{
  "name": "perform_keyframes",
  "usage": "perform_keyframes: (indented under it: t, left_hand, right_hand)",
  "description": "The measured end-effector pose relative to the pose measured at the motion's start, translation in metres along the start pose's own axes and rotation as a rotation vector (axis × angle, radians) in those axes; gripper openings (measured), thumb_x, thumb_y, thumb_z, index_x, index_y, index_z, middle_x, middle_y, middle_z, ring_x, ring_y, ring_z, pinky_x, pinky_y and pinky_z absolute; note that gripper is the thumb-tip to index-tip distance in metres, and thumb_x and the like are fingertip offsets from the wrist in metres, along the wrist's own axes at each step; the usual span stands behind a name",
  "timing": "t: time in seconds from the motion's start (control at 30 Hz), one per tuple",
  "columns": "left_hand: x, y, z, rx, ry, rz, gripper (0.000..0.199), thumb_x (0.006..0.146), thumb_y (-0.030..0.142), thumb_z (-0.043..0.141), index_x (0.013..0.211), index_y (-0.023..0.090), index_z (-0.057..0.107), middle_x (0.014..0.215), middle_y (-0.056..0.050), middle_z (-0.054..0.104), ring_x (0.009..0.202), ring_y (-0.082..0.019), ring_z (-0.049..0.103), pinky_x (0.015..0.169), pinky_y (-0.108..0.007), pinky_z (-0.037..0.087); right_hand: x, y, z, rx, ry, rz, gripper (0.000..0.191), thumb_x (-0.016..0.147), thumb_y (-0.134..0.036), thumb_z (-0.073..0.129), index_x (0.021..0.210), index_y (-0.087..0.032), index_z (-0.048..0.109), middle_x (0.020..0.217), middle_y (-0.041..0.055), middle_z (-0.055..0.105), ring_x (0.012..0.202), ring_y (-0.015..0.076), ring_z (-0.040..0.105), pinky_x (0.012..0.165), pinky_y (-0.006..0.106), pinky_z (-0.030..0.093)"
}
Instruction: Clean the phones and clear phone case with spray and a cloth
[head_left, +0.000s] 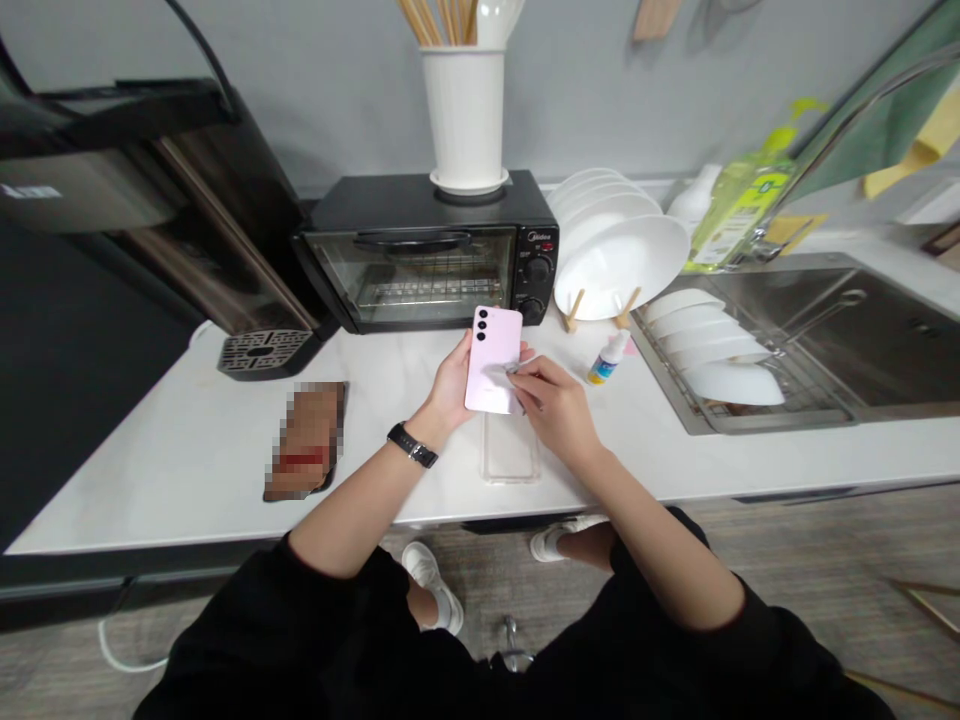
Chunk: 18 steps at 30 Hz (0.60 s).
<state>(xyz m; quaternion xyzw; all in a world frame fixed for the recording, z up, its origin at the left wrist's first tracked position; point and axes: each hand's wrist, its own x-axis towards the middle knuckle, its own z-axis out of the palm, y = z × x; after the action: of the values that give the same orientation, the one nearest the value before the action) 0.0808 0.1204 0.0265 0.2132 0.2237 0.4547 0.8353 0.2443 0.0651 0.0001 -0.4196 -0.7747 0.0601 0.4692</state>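
A pale pink smartphone (493, 350) is held back side up, its camera lenses at the upper left. My left hand (450, 385) grips it along its left edge, with fingers behind it showing at the right. My right hand (553, 400) is over the phone's lower right, thumb and fingers pinched on a small greyish thing (512, 369) too little shown to name. Below the phone a clear phone case (511, 455) lies on the white counter (420, 490). Right of my right hand stands a small spray bottle (608, 358) with a blue and yellow label.
A second phone (306, 440), its face blurred out, lies at the left. Behind are a black toaster oven (435, 275) with a white utensil pot (466, 115) and a drinks machine (217, 220). White plates (622, 260) and a sink (862, 340) with bowls stand at the right.
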Motion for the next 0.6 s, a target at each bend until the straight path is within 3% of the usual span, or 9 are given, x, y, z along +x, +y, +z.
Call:
perform_keyframes:
  t: [0.13, 0.33, 0.43, 0.6]
  left_hand:
    - [-0.003, 0.000, 0.001, 0.016, -0.017, -0.048, 0.049, 0.112, 0.042, 0.036, 0.146, 0.018, 0.062, 0.097, -0.009, 0.082, 0.082, -0.026, 0.081, 0.088, -0.046, 0.066]
    - [-0.006, 0.000, -0.001, 0.038, -0.037, -0.168, 0.046, 0.111, 0.045, 0.037, 0.117, 0.016, 0.072, 0.091, -0.010, 0.081, 0.079, -0.027, 0.080, 0.079, -0.044, 0.067]
    - [-0.002, -0.003, -0.004, 0.056, -0.003, -0.183, 0.044, 0.111, 0.044, 0.039, 0.107, 0.015, 0.073, 0.081, -0.008, 0.079, 0.075, -0.025, 0.079, 0.082, -0.042, 0.066]
    - [0.007, -0.006, -0.008, -0.011, 0.081, -0.068, 0.033, 0.106, 0.035, 0.052, 0.118, 0.015, 0.074, 0.086, -0.008, 0.081, 0.088, -0.025, 0.081, 0.089, -0.037, 0.064]
  right_hand:
    - [0.024, 0.023, -0.009, -0.047, 0.090, 0.067, 0.024, 0.103, -0.024, 0.057, 0.101, -0.024, 0.081, 0.098, 0.0086, 0.069, 0.089, 0.0219, 0.067, 0.078, 0.036, 0.056]
    - [0.051, 0.027, 0.004, -0.040, 0.185, 0.062, 0.024, 0.104, -0.029, 0.058, 0.103, -0.024, 0.081, 0.101, 0.0074, 0.071, 0.092, 0.0209, 0.068, 0.083, 0.036, 0.057]
    - [0.056, 0.020, 0.011, -0.011, 0.158, 0.029, 0.024, 0.105, -0.027, 0.057, 0.105, -0.025, 0.081, 0.103, 0.0071, 0.070, 0.094, 0.0209, 0.068, 0.085, 0.036, 0.057]
    - [0.052, 0.006, 0.020, -0.002, 0.009, 0.020, 0.025, 0.105, -0.024, 0.055, 0.104, -0.027, 0.080, 0.101, 0.0062, 0.067, 0.096, 0.0220, 0.065, 0.086, 0.037, 0.056]
